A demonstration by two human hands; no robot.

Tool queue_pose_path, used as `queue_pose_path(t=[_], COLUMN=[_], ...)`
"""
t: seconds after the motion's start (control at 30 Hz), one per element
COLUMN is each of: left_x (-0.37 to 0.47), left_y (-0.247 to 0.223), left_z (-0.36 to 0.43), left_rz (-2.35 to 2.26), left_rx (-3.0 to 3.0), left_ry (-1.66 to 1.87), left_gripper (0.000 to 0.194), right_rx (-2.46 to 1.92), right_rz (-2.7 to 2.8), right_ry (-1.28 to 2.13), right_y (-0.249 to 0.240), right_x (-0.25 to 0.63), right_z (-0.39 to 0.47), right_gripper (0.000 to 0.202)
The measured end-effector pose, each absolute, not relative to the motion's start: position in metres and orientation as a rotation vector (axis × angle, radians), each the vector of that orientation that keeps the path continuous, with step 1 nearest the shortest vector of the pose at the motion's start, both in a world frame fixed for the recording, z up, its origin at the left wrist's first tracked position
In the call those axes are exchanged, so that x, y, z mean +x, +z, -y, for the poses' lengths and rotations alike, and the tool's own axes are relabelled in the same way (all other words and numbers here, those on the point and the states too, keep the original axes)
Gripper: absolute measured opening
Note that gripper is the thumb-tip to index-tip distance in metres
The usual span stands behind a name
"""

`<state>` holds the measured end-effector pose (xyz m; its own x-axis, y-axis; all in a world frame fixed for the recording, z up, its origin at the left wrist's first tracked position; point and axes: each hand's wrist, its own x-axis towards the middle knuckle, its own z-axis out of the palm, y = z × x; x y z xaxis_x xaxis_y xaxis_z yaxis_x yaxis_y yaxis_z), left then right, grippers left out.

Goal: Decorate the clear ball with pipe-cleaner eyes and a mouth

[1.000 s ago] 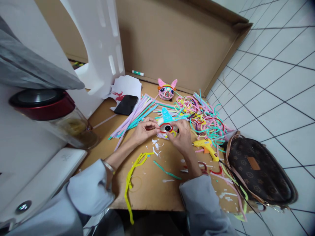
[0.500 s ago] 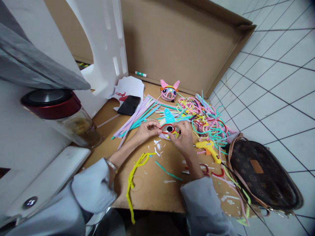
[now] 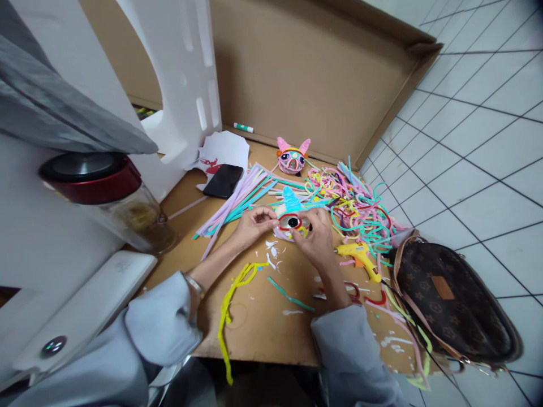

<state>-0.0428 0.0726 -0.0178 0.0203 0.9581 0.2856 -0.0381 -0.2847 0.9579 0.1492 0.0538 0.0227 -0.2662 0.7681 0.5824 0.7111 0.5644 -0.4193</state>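
Between my hands is a small craft figure (image 3: pixel 290 230) with a blue ear (image 3: pixel 292 199), a red outline and a black eye (image 3: pixel 293 223). My right hand (image 3: pixel 314 230) grips its right side, fingers bent round it. At its left edge my left hand (image 3: pixel 257 224) has thumb and forefinger pinched together by the red outline; anything between these fingertips is too small to make out. Behind stands a pink-eared figure (image 3: pixel 291 160). Yellow pipe cleaners (image 3: pixel 231 299) and white scraps (image 3: pixel 272 252) lie in front.
A yellow glue gun (image 3: pixel 360 258) and brown bag (image 3: pixel 453 299) are at the right. Tangled pipe cleaners (image 3: pixel 360 212) lie behind. Straight pipe cleaners (image 3: pixel 237 203), a phone (image 3: pixel 223 181) and a glass bottle (image 3: pixel 139 217) are to the left. Cardboard (image 3: pixel 309 73) stands at the back.
My left hand has shifted very slightly at the figure's left edge. My right hand and the figure look unmoved.
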Motion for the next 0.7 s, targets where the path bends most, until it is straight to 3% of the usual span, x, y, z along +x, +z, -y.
queue_pose_path(t=[0.43, 0.7], left_x=[-0.035, -0.033], left_y=[0.000, -0.004], left_z=[-0.055, -0.055], left_rz=[-1.015, -1.060], left_rx=[1.730, 1.777], left_ry=[1.556, 1.541], left_gripper=[0.003, 0.012], right_rx=[-1.188, -1.202], right_rz=[2.024, 2.029], right_ry=[0.048, 0.066], right_y=[0.025, 0.025], right_x=[0.147, 0.147], right_z=[-0.051, -0.052], right_gripper=[0.022, 0.022])
